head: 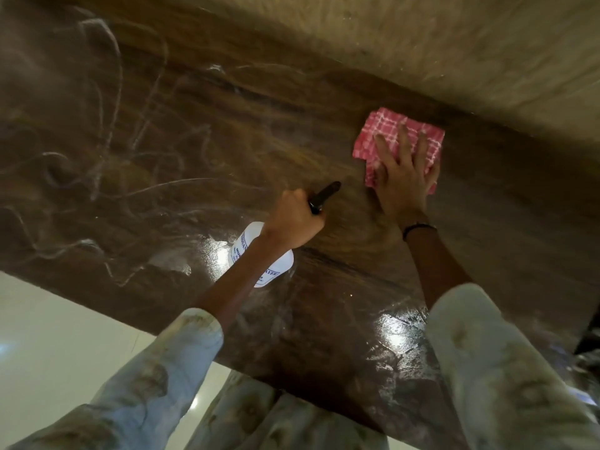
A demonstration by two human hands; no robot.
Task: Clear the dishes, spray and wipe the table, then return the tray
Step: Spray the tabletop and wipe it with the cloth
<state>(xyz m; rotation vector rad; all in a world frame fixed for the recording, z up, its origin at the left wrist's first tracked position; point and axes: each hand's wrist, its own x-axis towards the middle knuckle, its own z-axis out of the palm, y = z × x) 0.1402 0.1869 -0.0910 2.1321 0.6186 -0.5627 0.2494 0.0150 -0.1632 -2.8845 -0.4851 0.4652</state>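
Hands work over a dark brown wooden table (162,131) whose top shows pale streaks and wet, shiny patches. The left hand (293,219) grips the neck of a white spray bottle (259,258), its fingers curled tight around the black sprayer head (324,196); the nozzle points out toward the far edge of the table. The bottle body, with dark printed lettering too blurred to read, hangs below the wrist, about midway between the near and far edges; whether it touches the tabletop cannot be told.

The right hand (402,177) lies flat on a pink-and-white checked cloth (393,134), with its fingers straight and spread apart, pressing the cloth against the tabletop. The cloth is folded into a rough square and sits close to the far edge of the table, to the right of the sprayer head and apart from it. A dark band (418,229) circles the right wrist.

Both arms wear pale, patterned sleeves (506,368) pushed back from the forearms. Bright glare marks the wet surface near the bottle and along the near edge by the right sleeve. Beyond the far edge runs a light beige surface (454,43); past the near left edge of the table lies a pale glossy floor (58,336).
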